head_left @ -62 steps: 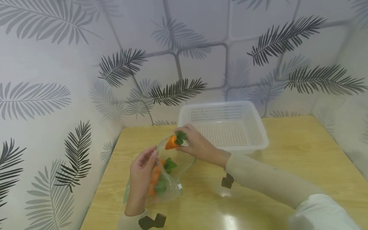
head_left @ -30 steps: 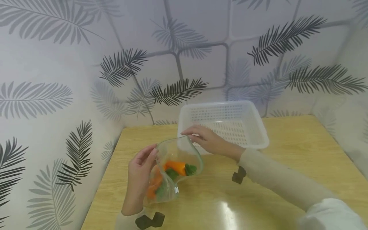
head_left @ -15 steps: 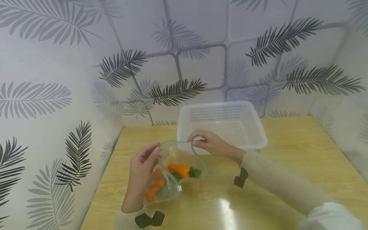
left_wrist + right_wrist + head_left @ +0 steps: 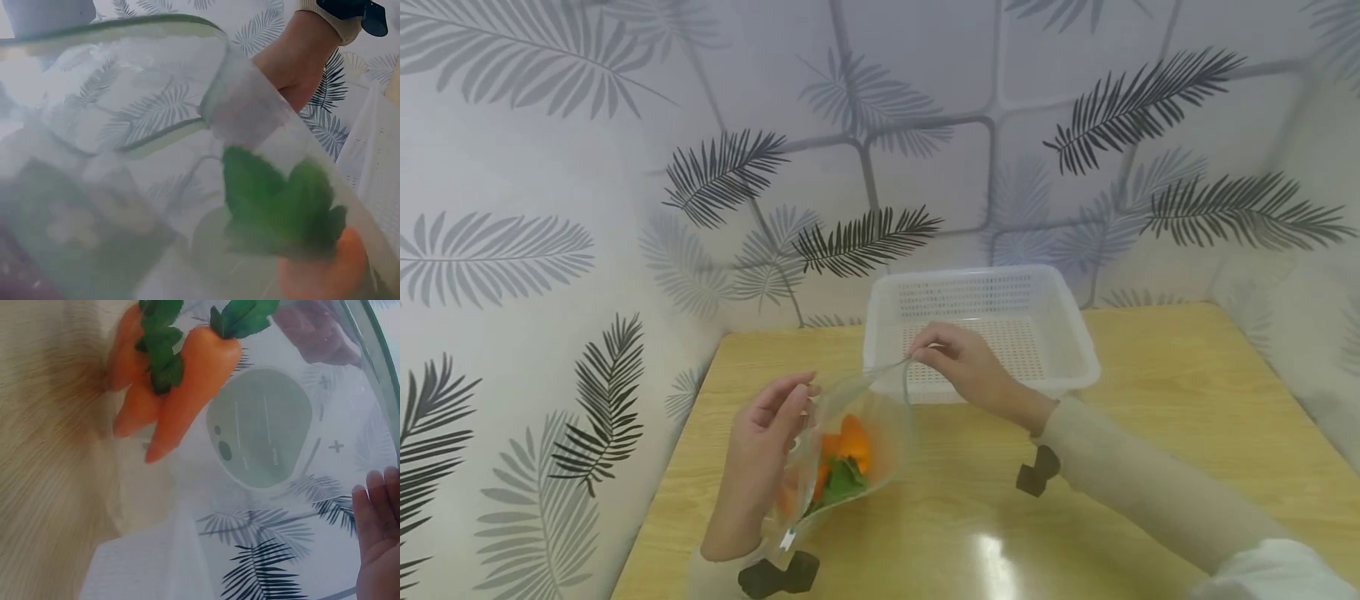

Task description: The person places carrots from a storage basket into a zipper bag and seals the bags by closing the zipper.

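Pale wall covering [image 4: 925,183] with grey and black feather prints fills the upper half of the head view, above a yellow wood-grain table [image 4: 1187,400] with a bright glare spot near the bottom centre. A white perforated basket [image 4: 1078,350] stands right of centre, close to the wall.

Left of the frame's middle, a clear bag [image 4: 891,429] with a pale green rim hangs open between two bare hands. Orange carrots [image 4: 197,381] with green leaves lie inside it; the right wrist view shows three of them at upper left. On that view's middle, the bag bears a rounded green patch [image 4: 259,428] with two dark oval spots and plus signs beside it; its fine marks are too small to read. A white slider [image 4: 787,540] sits at the bag's lower left edge in the head view.

At centre, the right hand [image 4: 966,362] pinches the bag's upper corner between thumb and fingers, in front of the basket. At lower left, the left hand [image 4: 760,442] has curled fingers and thumb at the bag's near rim, pinching the film, with the fingertips partly blurred. Both wrists show beige sleeves [image 4: 1138,479] and dark blocks [image 4: 1037,471].
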### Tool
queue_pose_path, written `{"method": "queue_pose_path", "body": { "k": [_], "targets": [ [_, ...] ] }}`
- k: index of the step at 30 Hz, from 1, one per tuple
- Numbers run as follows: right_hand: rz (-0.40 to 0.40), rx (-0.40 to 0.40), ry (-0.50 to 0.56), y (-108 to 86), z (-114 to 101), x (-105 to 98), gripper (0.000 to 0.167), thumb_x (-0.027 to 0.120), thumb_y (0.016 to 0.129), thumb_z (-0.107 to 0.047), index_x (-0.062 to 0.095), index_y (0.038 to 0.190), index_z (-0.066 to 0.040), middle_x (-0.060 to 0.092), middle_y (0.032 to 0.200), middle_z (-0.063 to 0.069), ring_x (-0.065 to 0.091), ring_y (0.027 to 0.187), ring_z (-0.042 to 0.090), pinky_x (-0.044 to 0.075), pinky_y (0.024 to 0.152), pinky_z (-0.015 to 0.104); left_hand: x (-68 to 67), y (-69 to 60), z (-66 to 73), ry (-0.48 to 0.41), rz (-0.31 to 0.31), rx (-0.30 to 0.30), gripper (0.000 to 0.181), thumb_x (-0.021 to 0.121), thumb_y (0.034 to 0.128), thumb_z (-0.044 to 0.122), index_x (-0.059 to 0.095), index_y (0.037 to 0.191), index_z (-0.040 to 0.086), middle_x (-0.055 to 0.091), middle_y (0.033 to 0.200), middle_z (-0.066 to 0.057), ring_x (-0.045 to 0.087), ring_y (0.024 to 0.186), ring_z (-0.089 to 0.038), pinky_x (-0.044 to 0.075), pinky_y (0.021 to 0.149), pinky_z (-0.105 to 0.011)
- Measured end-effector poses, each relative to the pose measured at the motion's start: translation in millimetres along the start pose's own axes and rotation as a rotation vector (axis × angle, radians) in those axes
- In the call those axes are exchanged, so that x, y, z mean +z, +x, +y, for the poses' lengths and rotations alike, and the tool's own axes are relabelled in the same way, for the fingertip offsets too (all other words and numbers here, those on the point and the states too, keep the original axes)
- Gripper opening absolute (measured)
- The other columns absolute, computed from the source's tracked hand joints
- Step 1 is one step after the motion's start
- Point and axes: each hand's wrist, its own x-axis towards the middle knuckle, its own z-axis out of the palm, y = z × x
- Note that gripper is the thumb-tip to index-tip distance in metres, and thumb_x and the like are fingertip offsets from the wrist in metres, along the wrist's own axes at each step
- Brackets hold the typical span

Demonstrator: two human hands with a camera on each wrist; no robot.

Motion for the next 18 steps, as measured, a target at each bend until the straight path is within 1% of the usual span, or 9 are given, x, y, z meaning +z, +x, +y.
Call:
{"method": "queue_pose_path", "body": {
  "k": [3, 5, 9, 11, 13, 15, 16, 18],
  "targets": [
    [0.061, -0.052, -0.003, -0.5, 4, -6, 0.004, 0.059, 0.09, -0.001, 0.063, 0.089, -0.002, 0.063, 0.089, 0.007, 0.06, 0.088, 0.016, 0.054, 0.081, 0.034, -5.7, -0.9, 2.5, 0.039, -0.061, 0.044, 0.027, 0.054, 0.0957, 0.017, 0.058, 0.118, 0.002, 0.061, 0.105, -0.012, 0.058, 0.087, -0.021, 0.054, 0.08, -0.031],
    [0.096, -0.084, -0.01, 0.6, 6, -9, 0.004, 0.058, 0.09, -0.002, 0.062, 0.089, -0.003, 0.063, 0.089, 0.005, 0.06, 0.086, 0.016, 0.054, 0.079, 0.033, -10.2, -2.3, 2.7, 0.053, -0.118, 0.081, 0.026, 0.052, 0.0961, 0.012, 0.056, 0.119, 0.0, 0.06, 0.107, -0.014, 0.057, 0.09, -0.025, 0.053, 0.081, -0.033],
    [0.158, -0.132, -0.03, 4.8, -12, -15, 0.006, 0.057, 0.089, 0.003, 0.062, 0.087, 0.0, 0.063, 0.087, 0.007, 0.06, 0.084, 0.015, 0.054, 0.076, 0.03, -15.8, -8.8, 0.8, 0.114, -0.252, 0.173, 0.027, 0.051, 0.0949, 0.002, 0.054, 0.121, -0.001, 0.059, 0.111, -0.017, 0.057, 0.093, -0.026, 0.054, 0.08, -0.033],
    [0.187, -0.149, -0.038, 7.5, -22, -18, 0.006, 0.057, 0.089, 0.004, 0.061, 0.086, 0.002, 0.063, 0.086, 0.008, 0.06, 0.085, 0.012, 0.054, 0.077, 0.027, -15.6, -13.1, -0.3, 0.103, -0.336, 0.233, 0.03, 0.051, 0.0933, -0.002, 0.051, 0.123, -0.004, 0.056, 0.114, -0.019, 0.056, 0.096, -0.024, 0.053, 0.08, -0.032],
    [0.217, -0.168, -0.041, 10.3, -31, -21, 0.005, 0.057, 0.088, 0.004, 0.061, 0.086, 0.003, 0.063, 0.086, 0.008, 0.061, 0.084, 0.011, 0.053, 0.076, 0.026, -12.8, -17.5, -0.5, 0.094, -0.426, 0.308, 0.035, 0.053, 0.092, -0.003, 0.047, 0.126, -0.006, 0.053, 0.121, -0.019, 0.053, 0.101, -0.022, 0.051, 0.083, -0.03],
    [0.233, -0.191, -0.036, 13.4, -37, -24, 0.004, 0.057, 0.088, 0.004, 0.06, 0.085, 0.004, 0.063, 0.085, 0.009, 0.06, 0.083, 0.012, 0.053, 0.076, 0.026, -7.7, -22.3, 0.8, 0.09, -0.5, 0.383, 0.042, 0.057, 0.0913, 0.002, 0.042, 0.129, -0.007, 0.048, 0.127, -0.017, 0.05, 0.106, -0.023, 0.049, 0.086, -0.03],
    [0.24, -0.201, -0.034, 14.8, -39, -26, 0.004, 0.058, 0.088, 0.004, 0.06, 0.085, 0.004, 0.063, 0.084, 0.008, 0.06, 0.083, 0.012, 0.053, 0.076, 0.026, -4.3, -24.8, 1.9, 0.093, -0.527, 0.423, 0.047, 0.059, 0.0906, 0.007, 0.04, 0.13, -0.008, 0.046, 0.13, -0.017, 0.048, 0.108, -0.024, 0.048, 0.087, -0.03],
    [0.25, -0.23, -0.023, 17.6, -40, -29, 0.004, 0.058, 0.088, 0.003, 0.06, 0.085, 0.004, 0.062, 0.084, 0.008, 0.06, 0.083, 0.013, 0.053, 0.076, 0.027, 3.5, -30.6, 5.3, 0.131, -0.569, 0.492, 0.059, 0.063, 0.0892, 0.019, 0.034, 0.134, -0.007, 0.04, 0.135, -0.016, 0.043, 0.112, -0.025, 0.044, 0.09, -0.03]
  ]
}}
